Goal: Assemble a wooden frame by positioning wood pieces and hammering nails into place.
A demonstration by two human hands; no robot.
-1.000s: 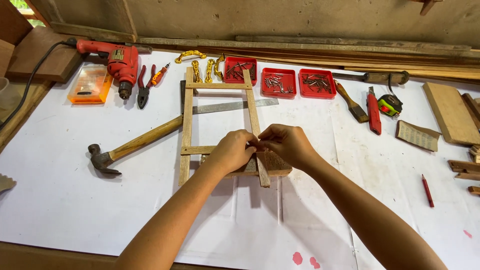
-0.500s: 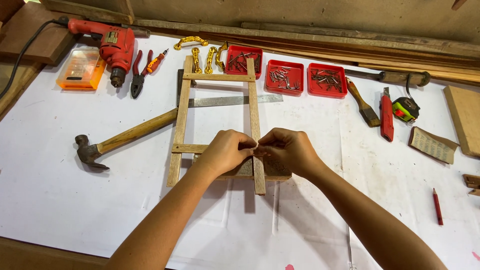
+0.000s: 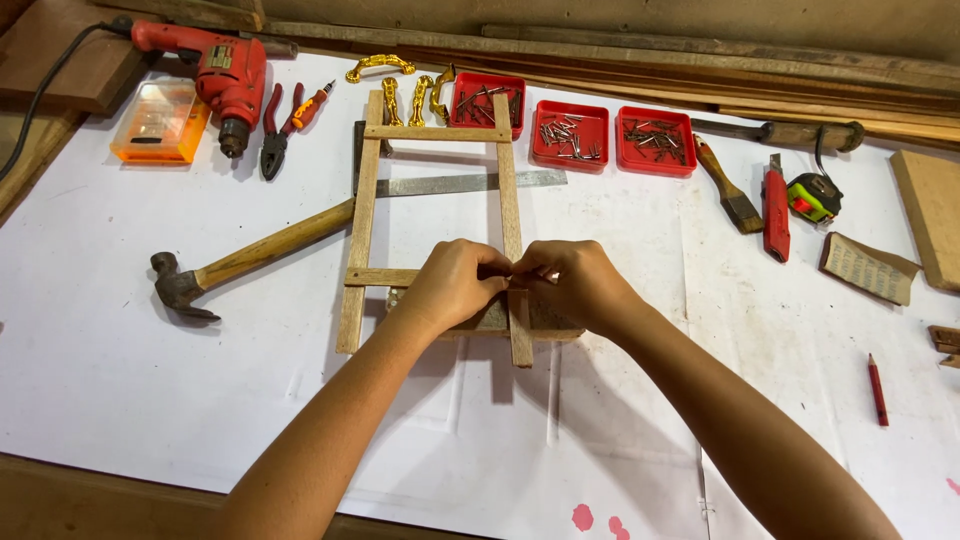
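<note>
A small wooden frame point(image 3: 362, 190) of two long rails and two cross slats lies flat on the white-covered bench. My left hand point(image 3: 455, 285) and my right hand point(image 3: 575, 285) meet over the joint where the lower slat crosses the right rail. Both press and pinch on the wood there, fingertips touching each other. Whatever small part sits between the fingertips is hidden. A dark wooden block point(image 3: 560, 325) lies under that corner of the frame. A wooden-handled hammer point(image 3: 260, 245) rests just left of the frame, with its handle running under the left rail.
A steel ruler point(image 3: 460, 184) lies across the frame. Three red trays of nails point(image 3: 570, 135), gold handles point(image 3: 380, 66), a red drill point(image 3: 225, 70), pliers point(image 3: 272, 135) and an orange box point(image 3: 160, 122) line the back. A brush point(image 3: 728, 190), red knife point(image 3: 776, 205), tape measure point(image 3: 812, 196), sandpaper point(image 3: 868, 268) and red pencil point(image 3: 877, 388) lie right.
Both hands have stayed on the same joint of the frame. Only my view has shifted a little, so the bench sits lower and to the left in the picture.
</note>
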